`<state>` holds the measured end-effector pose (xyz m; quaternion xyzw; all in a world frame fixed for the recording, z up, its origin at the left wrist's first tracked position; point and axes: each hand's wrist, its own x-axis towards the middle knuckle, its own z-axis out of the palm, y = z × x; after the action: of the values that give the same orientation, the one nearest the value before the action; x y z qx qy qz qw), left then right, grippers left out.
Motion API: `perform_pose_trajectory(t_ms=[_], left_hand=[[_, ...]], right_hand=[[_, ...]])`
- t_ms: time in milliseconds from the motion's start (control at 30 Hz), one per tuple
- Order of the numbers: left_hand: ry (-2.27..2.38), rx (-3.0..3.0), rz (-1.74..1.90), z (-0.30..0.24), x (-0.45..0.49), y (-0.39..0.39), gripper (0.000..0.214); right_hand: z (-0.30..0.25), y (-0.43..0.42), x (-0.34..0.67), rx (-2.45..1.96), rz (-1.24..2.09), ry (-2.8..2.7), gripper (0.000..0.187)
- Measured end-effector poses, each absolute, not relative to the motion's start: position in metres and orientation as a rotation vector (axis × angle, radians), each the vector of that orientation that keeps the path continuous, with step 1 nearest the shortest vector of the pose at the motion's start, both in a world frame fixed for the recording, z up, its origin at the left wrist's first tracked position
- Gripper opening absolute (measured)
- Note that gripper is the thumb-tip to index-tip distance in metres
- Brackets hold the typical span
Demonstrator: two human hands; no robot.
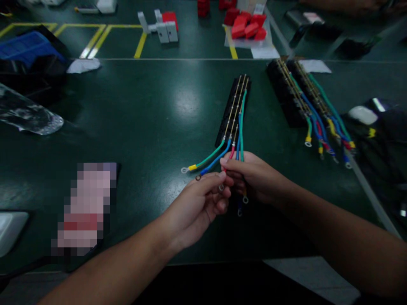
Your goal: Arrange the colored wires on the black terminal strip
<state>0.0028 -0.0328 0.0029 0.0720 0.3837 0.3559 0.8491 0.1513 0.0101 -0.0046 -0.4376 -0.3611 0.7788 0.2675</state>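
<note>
A long black strip (233,108) with brass-coloured bars lies on the table, wires coming from its near end. My left hand (200,197) pinches the short red wire (232,151) near its ring terminal (221,187). Closed around the same wire a little higher up, my right hand (251,171) has its thumb on top, and other wires run under it. A green wire (211,157) with a yellow sleeve and a blue wire (218,161) spread out to the left. Below my right hand hang two more ring terminals (245,199), their wires partly hidden by my fingers.
Two similar black strips (288,95) with coloured wires lie at the right. A phone-like object (85,207), blurred out, is at the left. Behind are red parts (246,26) on a plastic bag, grey blocks (167,31) and a blue bin (30,46).
</note>
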Motion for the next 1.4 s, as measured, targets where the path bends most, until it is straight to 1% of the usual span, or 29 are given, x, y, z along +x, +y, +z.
perform_pose_trajectory(t_ms=[100,233,400,633,900,1167,1400], left_hand=[[0.801,0.183,0.769,0.0018,0.0031,-0.0329,0.011],[0.745,0.203,0.754,-0.0002,0.0041,-0.0331,0.018],[0.779,0.202,0.768,-0.0016,0.0037,-0.0338,0.011],[0.784,0.155,0.748,0.0,0.0036,-0.0324,0.017],[0.777,0.18,0.772,-0.0037,0.004,-0.0343,0.013],[0.769,0.213,0.741,-0.0011,0.0042,-0.0331,0.016],[0.801,0.295,0.767,-0.0022,0.0043,-0.0357,0.017]], right_hand=[[-0.0044,0.0098,0.1509,-1.16,2.111,-0.97,0.03],[-0.0047,0.0102,0.1506,-1.167,2.092,-0.977,0.03],[-0.0062,0.0113,0.1517,-1.158,2.103,-0.974,0.028],[-0.0054,0.0111,0.1529,-1.184,2.116,-0.968,0.026],[-0.0068,0.0108,0.1531,-1.125,2.139,-0.961,0.03],[-0.0032,0.0114,0.1525,-1.173,2.122,-0.974,0.023],[-0.0032,0.0114,0.1527,-1.201,2.116,-0.974,0.025]])
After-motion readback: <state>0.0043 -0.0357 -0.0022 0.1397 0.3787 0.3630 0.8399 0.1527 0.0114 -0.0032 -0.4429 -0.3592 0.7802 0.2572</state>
